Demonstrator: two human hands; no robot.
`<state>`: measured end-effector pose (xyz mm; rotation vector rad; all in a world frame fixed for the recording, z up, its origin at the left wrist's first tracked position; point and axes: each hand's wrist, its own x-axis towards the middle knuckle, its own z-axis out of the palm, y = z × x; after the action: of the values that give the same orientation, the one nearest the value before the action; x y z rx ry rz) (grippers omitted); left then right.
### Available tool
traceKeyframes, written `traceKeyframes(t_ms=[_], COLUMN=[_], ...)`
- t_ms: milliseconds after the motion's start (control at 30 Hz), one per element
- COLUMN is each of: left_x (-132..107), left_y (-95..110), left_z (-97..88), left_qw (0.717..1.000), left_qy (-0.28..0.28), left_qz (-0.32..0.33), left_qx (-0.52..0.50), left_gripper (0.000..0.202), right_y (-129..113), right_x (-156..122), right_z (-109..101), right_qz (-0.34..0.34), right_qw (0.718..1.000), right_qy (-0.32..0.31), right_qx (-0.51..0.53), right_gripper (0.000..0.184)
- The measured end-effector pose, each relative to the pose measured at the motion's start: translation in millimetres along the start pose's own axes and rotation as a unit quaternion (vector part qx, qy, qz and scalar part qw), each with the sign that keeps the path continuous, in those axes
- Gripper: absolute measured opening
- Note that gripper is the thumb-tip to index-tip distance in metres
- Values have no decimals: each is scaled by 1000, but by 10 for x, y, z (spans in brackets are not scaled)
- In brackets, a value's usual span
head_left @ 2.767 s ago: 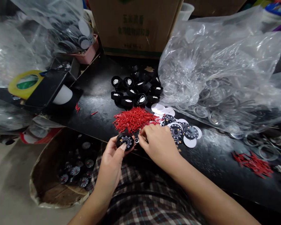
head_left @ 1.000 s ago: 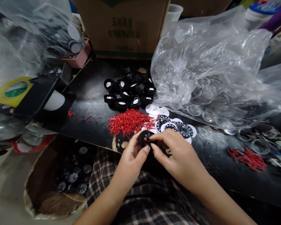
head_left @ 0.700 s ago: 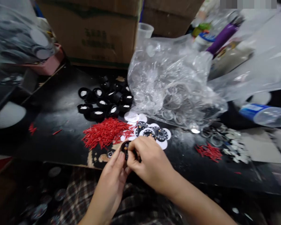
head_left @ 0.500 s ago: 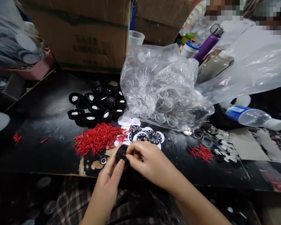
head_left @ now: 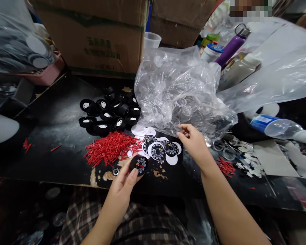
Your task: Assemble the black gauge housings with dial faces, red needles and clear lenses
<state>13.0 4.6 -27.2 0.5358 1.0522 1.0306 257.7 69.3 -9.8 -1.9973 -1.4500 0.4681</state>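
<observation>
My left hand (head_left: 122,182) pinches a small round black gauge (head_left: 139,164) with a printed dial, held just above the near edge of the black table (head_left: 56,115). My right hand (head_left: 193,143) is stretched out to the lower edge of a clear plastic bag (head_left: 183,92) full of transparent rings, its fingers curled at the bag with nothing plainly in them. Between my hands lie several round dial faces (head_left: 159,149). A heap of thin red needles (head_left: 109,149) lies left of the dials, and a cluster of black round housings (head_left: 107,114) sits behind it.
Cardboard boxes (head_left: 97,34) stand at the back. A second small heap of red needles (head_left: 225,166) and loose clear rings (head_left: 228,153) lie to the right. A water bottle (head_left: 277,126) lies on its side at far right. A purple flask (head_left: 232,46) stands behind the bag.
My right hand has left the gauge and reached forward and right to the plastic bag. My left hand keeps the gauge, now turned dial up. The view has shifted right.
</observation>
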Motion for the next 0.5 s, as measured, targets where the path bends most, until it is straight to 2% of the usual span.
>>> traceKeyframes(t_ms=[67, 133, 167, 233, 300, 367, 500], left_x=[8, 13, 14, 17, 23, 23, -45], left_y=[17, 41, 53, 71, 79, 84, 99], left_z=[25, 75, 105, 153, 167, 140, 51], left_qw=[1000, 998, 995, 989, 989, 994, 996], left_qy=[-1, -16, -34, -72, -84, -69, -66], left_qz=[-7, -34, -52, -73, -58, -23, 47], left_qx=[-24, -59, -80, -111, -112, -80, 25], left_gripper=[35, 33, 32, 31, 30, 29, 32], right_y=[-90, -250, -347, -539, -683, -759, -806], right_x=[-145, -329, -428, -619, -763, -835, -819], right_z=[-22, 8, 42, 122, 191, 230, 244], right_qz=[0, -10, -23, -77, -138, -178, -203], right_qw=[997, 983, 970, 957, 962, 963, 956], right_qy=[-38, -106, -146, -191, -188, -179, -187], right_qx=[61, 152, 191, 202, 144, 96, 101], right_gripper=[33, 35, 35, 34, 36, 38, 29])
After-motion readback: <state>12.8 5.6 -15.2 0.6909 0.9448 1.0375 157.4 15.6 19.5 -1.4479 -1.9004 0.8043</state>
